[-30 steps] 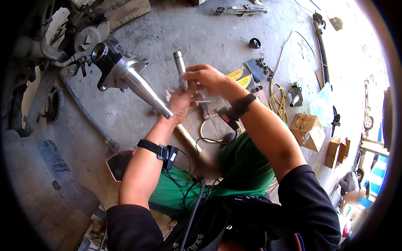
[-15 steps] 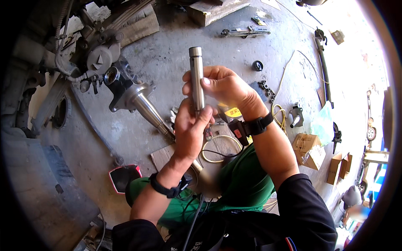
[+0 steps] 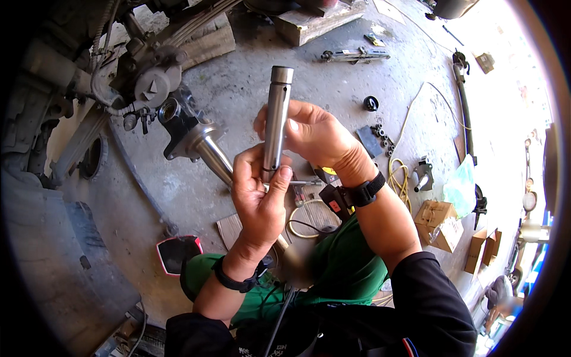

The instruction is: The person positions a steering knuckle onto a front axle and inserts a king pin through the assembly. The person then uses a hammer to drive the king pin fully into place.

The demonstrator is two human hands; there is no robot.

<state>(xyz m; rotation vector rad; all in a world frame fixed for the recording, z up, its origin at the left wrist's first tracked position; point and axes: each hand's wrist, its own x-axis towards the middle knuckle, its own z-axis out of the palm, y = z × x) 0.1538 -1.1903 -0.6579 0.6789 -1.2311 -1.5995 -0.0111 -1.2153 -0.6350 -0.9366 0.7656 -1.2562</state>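
Note:
Upright in front of me, leaning a little to the right at its top, is a shiny steel kingpin (image 3: pixel 277 119) with a darker groove near its upper end and small holes in its side. My left hand (image 3: pixel 262 202) grips its lower end between thumb and fingers. My right hand (image 3: pixel 324 134) is closed on its middle, thumb on the near side and fingers behind. Just left of my hands, a steering knuckle (image 3: pixel 193 140) with a long tapered spindle lies at a slant, the spindle's lower end hidden behind my left hand.
Vehicle undercarriage parts (image 3: pixel 151 86) fill the left side. Wooden blocks (image 3: pixel 315 24) lie at the back. On the floor to the right are a black ring (image 3: pixel 370 103), several small nuts (image 3: pixel 380 134), a yellow cord (image 3: pixel 401 181), a second knuckle (image 3: pixel 423 175) and cardboard boxes (image 3: pixel 437 223).
The kingpin has tilted slightly, its top leaning right, and its lower end with a hole now shows. My left hand has shifted a little left and down. The whole view has moved slightly.

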